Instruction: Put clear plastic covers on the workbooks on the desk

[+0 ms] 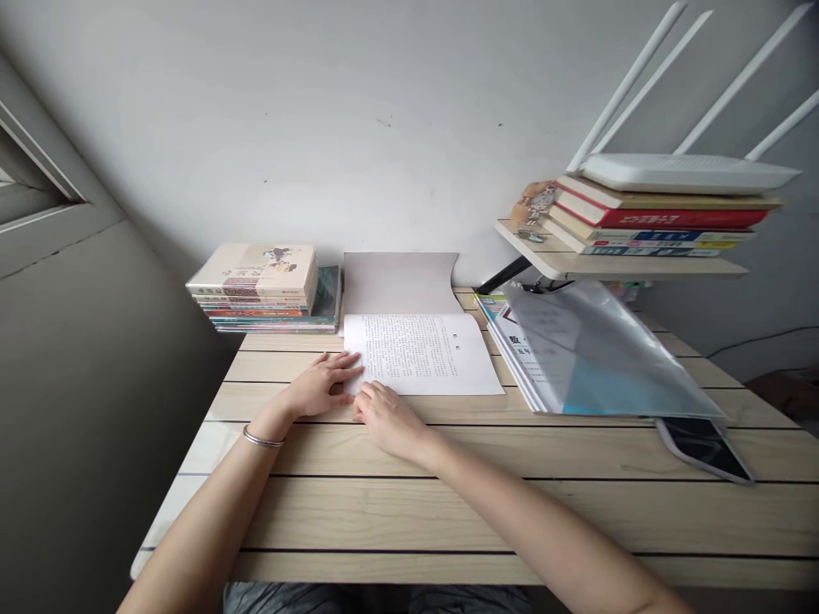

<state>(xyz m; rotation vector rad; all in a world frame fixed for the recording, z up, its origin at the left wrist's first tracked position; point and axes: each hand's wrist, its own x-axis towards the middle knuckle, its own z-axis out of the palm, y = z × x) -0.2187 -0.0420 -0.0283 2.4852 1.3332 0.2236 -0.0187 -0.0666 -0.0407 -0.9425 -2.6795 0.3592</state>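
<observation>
An open paper booklet [415,354] lies on the wooden table, its printed page turned sideways to me and its blank leaf [400,281] tilted up toward the wall. My left hand [320,385], with a silver bangle [262,439] at the wrist, rests with fingers spread on the left edge of the printed page. Beside it, my right hand [387,418] is closed, fingers curled at the lower left corner of that page. The fingertips of the right hand are partly hidden, but they appear to pinch the page corner.
A stack of books [256,277] stands at the back left. On the right, a clear plastic folder [614,358] covers some workbooks, with a phone [704,445] partly under it. Above, a raised shelf [556,256] holds books [665,217] and a white router [691,173].
</observation>
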